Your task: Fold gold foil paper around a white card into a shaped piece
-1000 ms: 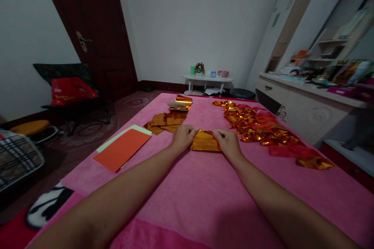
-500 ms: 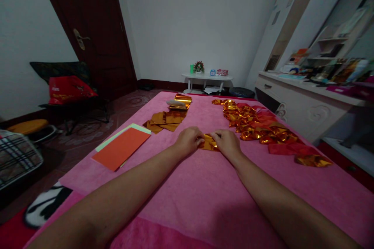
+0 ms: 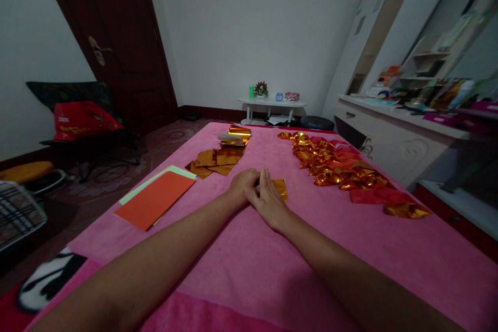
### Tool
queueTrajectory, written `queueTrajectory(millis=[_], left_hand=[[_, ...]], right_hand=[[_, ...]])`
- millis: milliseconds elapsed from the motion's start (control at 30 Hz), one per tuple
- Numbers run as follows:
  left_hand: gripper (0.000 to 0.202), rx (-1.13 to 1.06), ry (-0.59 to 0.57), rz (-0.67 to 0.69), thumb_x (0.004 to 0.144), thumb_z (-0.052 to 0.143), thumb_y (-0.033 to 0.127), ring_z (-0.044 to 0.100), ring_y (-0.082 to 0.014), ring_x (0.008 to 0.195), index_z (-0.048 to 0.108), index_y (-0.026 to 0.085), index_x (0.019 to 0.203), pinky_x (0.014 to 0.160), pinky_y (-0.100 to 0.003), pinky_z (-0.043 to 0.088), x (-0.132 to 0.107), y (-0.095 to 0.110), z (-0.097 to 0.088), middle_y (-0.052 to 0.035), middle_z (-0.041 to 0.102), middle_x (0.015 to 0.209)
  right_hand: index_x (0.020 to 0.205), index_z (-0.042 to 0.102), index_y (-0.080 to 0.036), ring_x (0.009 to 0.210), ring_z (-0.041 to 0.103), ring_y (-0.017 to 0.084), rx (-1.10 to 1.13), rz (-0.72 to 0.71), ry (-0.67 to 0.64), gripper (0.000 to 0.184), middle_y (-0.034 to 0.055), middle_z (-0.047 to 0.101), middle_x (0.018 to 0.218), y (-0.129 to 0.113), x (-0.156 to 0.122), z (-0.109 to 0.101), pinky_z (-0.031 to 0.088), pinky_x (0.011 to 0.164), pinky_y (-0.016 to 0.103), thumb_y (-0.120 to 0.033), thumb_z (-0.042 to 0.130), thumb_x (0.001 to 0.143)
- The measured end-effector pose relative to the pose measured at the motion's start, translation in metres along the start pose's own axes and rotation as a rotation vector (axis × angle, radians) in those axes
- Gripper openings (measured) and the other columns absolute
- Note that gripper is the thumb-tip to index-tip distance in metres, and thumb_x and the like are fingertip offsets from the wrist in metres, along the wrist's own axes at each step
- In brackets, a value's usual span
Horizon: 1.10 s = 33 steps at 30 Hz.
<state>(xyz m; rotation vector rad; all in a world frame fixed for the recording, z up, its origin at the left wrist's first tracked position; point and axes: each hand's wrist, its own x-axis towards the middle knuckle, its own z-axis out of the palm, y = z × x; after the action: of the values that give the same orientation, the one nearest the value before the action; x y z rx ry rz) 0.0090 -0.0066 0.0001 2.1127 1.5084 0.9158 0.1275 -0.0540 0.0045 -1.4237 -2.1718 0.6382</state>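
A small piece of gold foil paper (image 3: 280, 190) lies flat on the pink blanket (image 3: 233, 249), its right end showing past my right hand (image 3: 269, 200). That hand rests on the foil with its fingers stretched out and held together, the tips meeting my left hand. My left hand (image 3: 241, 187) is curled at the foil's left end, closed on it, its fingertips mostly hidden behind the right hand. Beyond my left hand lie flat gold foil pieces (image 3: 218, 161) and a shiny gold roll (image 3: 239, 134). Twisted gold foil strips with red ends (image 3: 322, 161) lie to the right.
An orange sheet (image 3: 157, 199) lies over a pale green one (image 3: 134, 192) at the left. A cluttered white dresser (image 3: 408, 129) stands at the right. A small white table (image 3: 272, 102) is against the wall, and a red bag (image 3: 83, 120) sits on a chair.
My right hand has moved left across the foil, from its right end to against my left hand, and its fingers have straightened. My left hand stays at the left end. The view has shifted slightly.
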Motion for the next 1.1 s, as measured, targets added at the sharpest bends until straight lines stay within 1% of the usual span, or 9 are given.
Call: queueTrajectory(millis=[133, 267, 400, 467, 533, 633, 800, 967, 1100], left_hand=[[0.011, 0.142, -0.051, 0.109, 0.071, 0.061, 0.025, 0.055, -0.0175, 0.069, 0.070, 0.020, 0.076, 0.063, -0.026, 0.039, -0.002, 0.000, -0.002, -0.0031, 0.064, 0.071], [0.013, 0.123, -0.029, 0.094, 0.072, 0.065, 0.030, 0.055, -0.0169, 0.070, 0.069, 0.020, 0.078, 0.064, -0.026, 0.039, -0.004, 0.002, -0.005, -0.0029, 0.064, 0.074], [0.010, 0.244, 0.000, 0.079, 0.074, 0.064, 0.024, 0.057, -0.0211, 0.077, 0.069, 0.019, 0.081, 0.073, -0.031, 0.042, -0.002, 0.021, -0.002, -0.0069, 0.064, 0.080], [0.022, 0.253, 0.078, 0.160, 0.077, 0.058, 0.021, 0.055, -0.0244, 0.092, 0.066, 0.018, 0.097, 0.083, -0.034, 0.042, 0.002, 0.038, 0.007, -0.0106, 0.063, 0.095], [0.035, 0.114, 0.099, 0.238, 0.082, 0.054, 0.027, 0.052, -0.0247, 0.106, 0.058, 0.017, 0.115, 0.091, -0.034, 0.041, 0.007, 0.056, 0.022, -0.0122, 0.059, 0.110], [0.050, -0.054, 0.053, 0.266, 0.087, 0.046, 0.042, 0.045, -0.0252, 0.118, 0.046, 0.015, 0.129, 0.101, -0.037, 0.036, 0.017, 0.071, 0.046, -0.0136, 0.051, 0.125], [0.060, -0.120, -0.028, 0.147, 0.089, 0.037, 0.053, 0.029, -0.0302, 0.133, 0.041, 0.015, 0.135, 0.110, -0.047, 0.020, 0.023, 0.066, 0.063, -0.0154, 0.042, 0.139], [0.062, -0.113, -0.053, 0.137, 0.090, 0.032, 0.054, 0.018, -0.0302, 0.138, 0.038, 0.014, 0.138, 0.113, -0.049, 0.013, 0.020, 0.057, 0.059, -0.0140, 0.035, 0.145], [0.059, 0.010, -0.032, 0.149, 0.092, 0.028, 0.050, 0.021, -0.0289, 0.137, 0.038, 0.012, 0.137, 0.113, -0.045, 0.015, 0.017, 0.050, 0.056, -0.0132, 0.038, 0.143]], right_hand=[[0.145, 0.017, -0.001, 0.141, 0.008, 0.030, -0.262, -0.035, -0.077, 0.097, 0.0211, 0.013, 0.151, 0.023, -0.009, -0.016, 0.011, 0.113, 0.046, -0.071, 0.033, 0.080], [0.145, 0.021, -0.004, 0.140, 0.013, 0.030, -0.442, -0.014, -0.069, 0.095, 0.0198, 0.018, 0.151, 0.048, -0.022, -0.030, 0.012, 0.112, 0.048, -0.073, 0.028, 0.080], [0.144, 0.026, -0.005, 0.139, 0.018, 0.031, -0.510, -0.010, -0.035, 0.085, 0.0194, 0.022, 0.150, 0.053, -0.028, -0.036, 0.014, 0.111, 0.049, -0.066, 0.030, 0.084], [0.143, 0.030, -0.008, 0.138, 0.022, 0.032, -0.523, -0.038, -0.017, 0.076, 0.0184, 0.027, 0.149, 0.049, -0.029, -0.038, 0.018, 0.109, 0.051, -0.059, 0.033, 0.087], [0.141, 0.036, -0.011, 0.135, 0.027, 0.032, -0.542, -0.098, -0.014, 0.066, 0.0164, 0.034, 0.146, 0.045, -0.030, -0.040, 0.022, 0.107, 0.051, -0.050, 0.036, 0.088], [0.140, 0.039, -0.012, 0.132, 0.031, 0.034, -0.584, -0.158, -0.015, 0.061, 0.0156, 0.040, 0.143, 0.043, -0.030, -0.043, 0.025, 0.105, 0.050, -0.042, 0.041, 0.087], [0.142, 0.034, -0.013, 0.129, 0.035, 0.035, -0.581, -0.171, -0.009, 0.065, 0.0142, 0.036, 0.145, 0.040, -0.030, -0.045, 0.025, 0.103, 0.050, -0.044, 0.042, 0.086], [0.144, 0.030, -0.014, 0.128, 0.036, 0.036, -0.571, -0.141, -0.050, 0.068, 0.0152, 0.037, 0.145, 0.038, -0.029, -0.046, 0.023, 0.103, 0.051, -0.049, 0.040, 0.086], [0.143, 0.032, -0.015, 0.131, 0.032, 0.034, -0.548, -0.104, -0.095, 0.067, 0.0152, 0.035, 0.146, 0.040, -0.029, -0.045, 0.021, 0.105, 0.052, -0.052, 0.037, 0.087]])
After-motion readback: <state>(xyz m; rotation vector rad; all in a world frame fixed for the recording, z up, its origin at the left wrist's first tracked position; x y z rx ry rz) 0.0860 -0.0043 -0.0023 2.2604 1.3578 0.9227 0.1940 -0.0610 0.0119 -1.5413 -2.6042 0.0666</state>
